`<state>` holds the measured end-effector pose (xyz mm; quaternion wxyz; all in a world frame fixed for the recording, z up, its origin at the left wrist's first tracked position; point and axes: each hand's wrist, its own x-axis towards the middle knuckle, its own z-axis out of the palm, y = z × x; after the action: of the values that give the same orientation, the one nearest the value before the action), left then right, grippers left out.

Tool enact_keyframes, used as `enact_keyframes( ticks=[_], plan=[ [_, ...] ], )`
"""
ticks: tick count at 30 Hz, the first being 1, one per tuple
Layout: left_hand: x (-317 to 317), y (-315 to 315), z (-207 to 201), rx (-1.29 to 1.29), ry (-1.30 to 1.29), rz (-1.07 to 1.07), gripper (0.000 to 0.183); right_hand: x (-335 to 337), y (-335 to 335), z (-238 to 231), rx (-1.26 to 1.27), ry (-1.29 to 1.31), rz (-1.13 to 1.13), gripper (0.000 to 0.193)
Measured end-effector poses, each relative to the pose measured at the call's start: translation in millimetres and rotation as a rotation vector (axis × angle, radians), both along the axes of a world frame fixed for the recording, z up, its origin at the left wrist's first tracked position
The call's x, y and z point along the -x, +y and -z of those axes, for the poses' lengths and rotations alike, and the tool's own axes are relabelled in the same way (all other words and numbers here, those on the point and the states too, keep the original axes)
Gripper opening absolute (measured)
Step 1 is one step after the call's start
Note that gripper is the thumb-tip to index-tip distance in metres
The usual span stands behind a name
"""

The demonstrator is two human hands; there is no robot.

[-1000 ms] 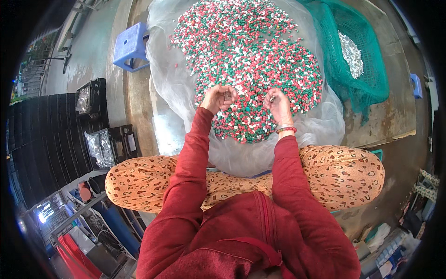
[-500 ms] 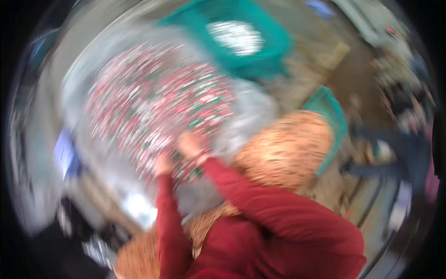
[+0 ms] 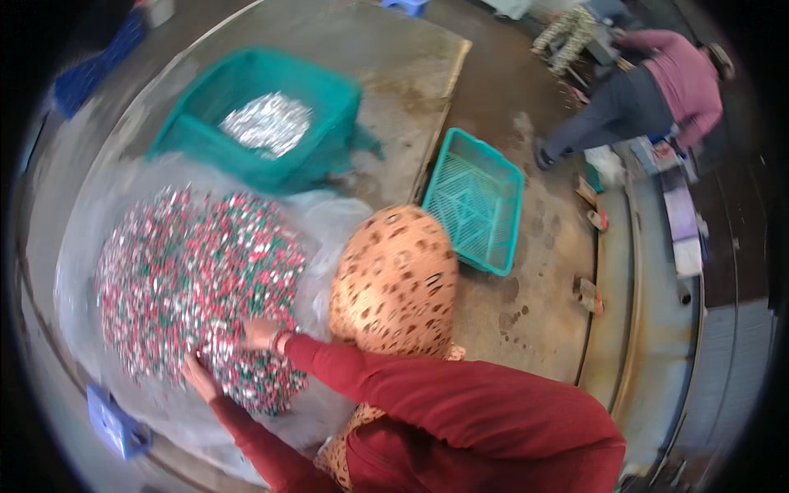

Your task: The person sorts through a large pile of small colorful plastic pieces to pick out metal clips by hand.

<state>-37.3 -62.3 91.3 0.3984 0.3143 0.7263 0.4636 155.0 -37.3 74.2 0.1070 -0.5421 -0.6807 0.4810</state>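
Note:
A broad heap of small red, green and silver pieces (image 3: 205,263) lies on a clear plastic sheet (image 3: 316,222); they are too small to name exactly. At the heap's near side, my left hand (image 3: 199,375) rests on the pieces with its fingers stretched forward. Just right of it, my right hand (image 3: 261,333) reaches leftward over the heap, a band round its wrist. Its fingertips are lost among the pieces, so its grip does not show. Several silver pieces lie between the two hands. Beyond the heap stands a green tub (image 3: 335,107) holding shiny silver pieces (image 3: 269,123).
An empty green slatted basket (image 3: 477,201) sits on the floor beyond my spotted orange-covered knee (image 3: 394,279). A blue stool (image 3: 119,423) is at lower left. At the far right another person (image 3: 682,78) bends over boxes beside a floor channel (image 3: 637,329).
My view has swung right and steadied, so the heap and tub now appear farther left. The basket and other person show more fully. My hands stay at the heap, slightly farther apart.

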Motion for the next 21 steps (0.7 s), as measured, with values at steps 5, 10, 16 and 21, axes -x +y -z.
enact_keyframes(
  ticks=[5, 10, 16, 21],
  plan=[
    [-27.3, 11.3, -38.6, -0.424, -1.053, -0.131, 0.025, -43.5, 59.7, 42.6, -0.59, -0.235, -0.064, 0.016],
    [-34.8, 17.1, -70.4, -0.431, -0.992, 0.274, 0.046, -69.4, 86.0, 24.9, -0.128, 0.269, 0.615, 0.047],
    [-38.3, 25.4, -44.0, -0.17, -0.203, 0.401, 0.036, -55.8, 57.9, 18.5, -0.01, -0.097, 0.02, 0.034],
    [-79.5, 10.6, 16.5, 0.178, 0.962, 0.844, 0.01, -26.3, -5.1, -1.5, -0.157, -0.468, -0.2, 0.022]
  ],
)
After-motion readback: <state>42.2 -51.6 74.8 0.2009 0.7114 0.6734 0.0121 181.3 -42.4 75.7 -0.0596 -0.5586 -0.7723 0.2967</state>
